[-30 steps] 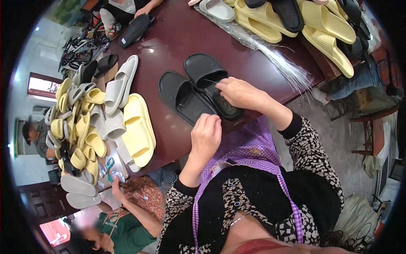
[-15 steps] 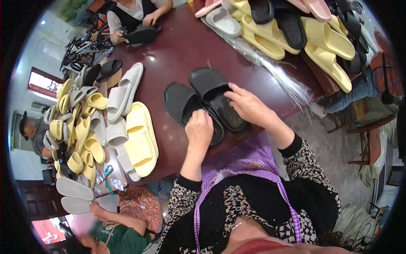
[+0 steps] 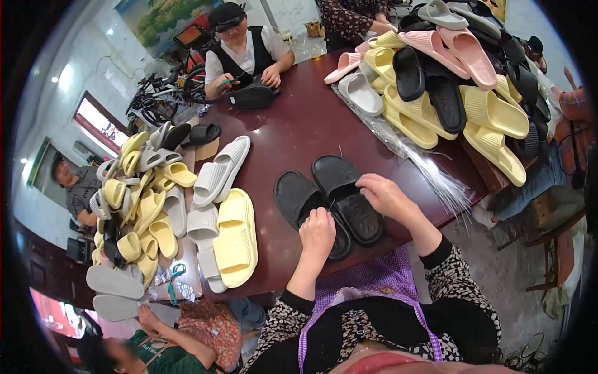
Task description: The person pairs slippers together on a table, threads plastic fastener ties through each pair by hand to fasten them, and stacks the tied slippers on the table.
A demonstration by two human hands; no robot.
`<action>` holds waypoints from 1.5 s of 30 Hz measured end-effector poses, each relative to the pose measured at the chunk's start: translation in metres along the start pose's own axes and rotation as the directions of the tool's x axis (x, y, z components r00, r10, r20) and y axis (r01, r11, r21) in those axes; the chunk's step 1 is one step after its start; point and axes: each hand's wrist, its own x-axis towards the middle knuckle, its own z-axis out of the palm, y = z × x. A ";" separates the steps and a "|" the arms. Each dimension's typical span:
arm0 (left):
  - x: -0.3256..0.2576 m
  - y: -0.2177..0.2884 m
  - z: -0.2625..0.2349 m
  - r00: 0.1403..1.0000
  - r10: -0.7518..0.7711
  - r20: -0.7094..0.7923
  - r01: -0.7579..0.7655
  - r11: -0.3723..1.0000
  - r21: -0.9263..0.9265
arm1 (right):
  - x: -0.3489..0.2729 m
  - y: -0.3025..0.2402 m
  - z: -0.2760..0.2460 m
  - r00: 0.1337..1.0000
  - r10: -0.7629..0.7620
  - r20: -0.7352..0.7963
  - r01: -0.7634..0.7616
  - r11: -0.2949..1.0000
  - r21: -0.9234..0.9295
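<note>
A pair of black slippers, the left slipper [image 3: 295,194] and the right slipper [image 3: 336,172], lies side by side on the table in front of me, soles down. My left hand [image 3: 317,234] is closed over the inner side of the left slipper, below its strap. From its fingertips a thin strand [image 3: 331,204] rises between the two slippers. My right hand [image 3: 387,198] has its fingers bent together at the right edge of the right slipper's strap; anything inside them is too small to make out. Another fine strand end sticks up beyond that strap.
Grey and yellow slippers [image 3: 235,240] lie stacked on my left, beside a large mixed heap [image 3: 149,209]. On the right, more slippers [image 3: 492,112] are piled next to a bundle of clear strands [image 3: 430,168]. Across the dark red table [image 3: 299,118], a co-worker handles a black slipper [image 3: 252,97].
The view has tilted up, so everything sits lower and further right. My right fingers are more bent together at the strap. The left hand stays closed beside the left slipper.
</note>
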 end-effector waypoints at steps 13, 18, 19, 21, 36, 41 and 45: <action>0.006 -0.011 0.010 0.996 0.072 -0.059 -0.072 0.997 0.003 | 0.097 0.069 0.047 0.893 0.440 0.094 -0.399 0.871 -0.287; 0.007 -0.016 0.014 0.990 0.127 -0.066 -0.129 0.991 -0.026 | 0.111 0.074 0.060 0.848 0.523 0.092 -0.459 0.809 -0.366; 0.007 -0.016 0.014 0.990 0.126 -0.063 -0.128 0.991 -0.031 | 0.112 0.080 0.061 0.850 0.518 0.097 -0.449 0.807 -0.383; 0.012 -0.016 0.011 0.991 0.125 -0.044 -0.128 0.989 -0.069 | 0.116 0.085 0.062 0.855 0.508 0.103 -0.441 0.818 -0.371; 0.007 -0.027 0.020 0.995 0.074 -0.062 -0.086 0.974 -0.211 | 0.139 0.084 0.090 0.995 0.089 0.051 -0.092 0.994 0.051; 0.017 -0.028 0.021 0.989 0.093 -0.113 -0.119 0.961 -0.250 | 0.170 0.054 0.112 0.966 0.059 0.252 -0.122 0.963 0.240; 0.014 -0.031 0.023 0.992 0.072 -0.106 -0.097 0.963 -0.251 | 0.179 0.036 0.134 0.922 0.003 0.387 -0.085 0.977 0.195</action>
